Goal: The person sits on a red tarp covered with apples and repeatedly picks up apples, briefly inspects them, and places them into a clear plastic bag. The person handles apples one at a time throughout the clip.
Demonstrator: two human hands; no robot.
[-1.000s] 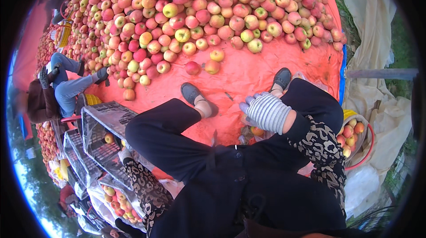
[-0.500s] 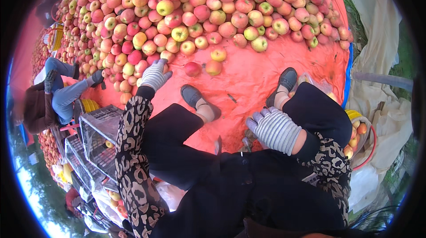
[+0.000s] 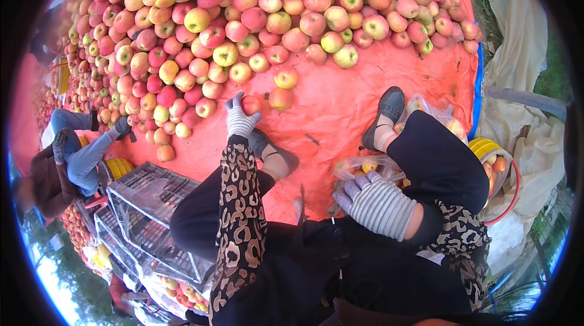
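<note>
My left hand [image 3: 242, 121], in a striped grey-and-white glove, is closed around a red apple [image 3: 250, 104] on the orange-red sheet [image 3: 328, 107], with fingers on its left side and the thumb near its right. Just right of that apple lie two yellow-and-red apples, one [image 3: 280, 98] nearer and one [image 3: 286, 76] farther. My right hand [image 3: 380, 207], gloved alike, is between my knees, its fingers bent over the near edge of a clear plastic bag [image 3: 347, 166]. A yellowish apple [image 3: 368, 166] shows inside the bag; the fingertips are partly hidden.
A large apple heap [image 3: 243, 16] spreads across the far side. Another bag of apples [image 3: 447, 120] sits beside my right foot, near a yellow basket [image 3: 482, 146] with a red handle. Grey crates [image 3: 152, 198] stand at left, near a seated person [image 3: 76, 156].
My left hand has moved right and nearer, from the heap's edge to the red apple. My right hand has shifted slightly nearer, and the plastic bag now shows beyond it.
</note>
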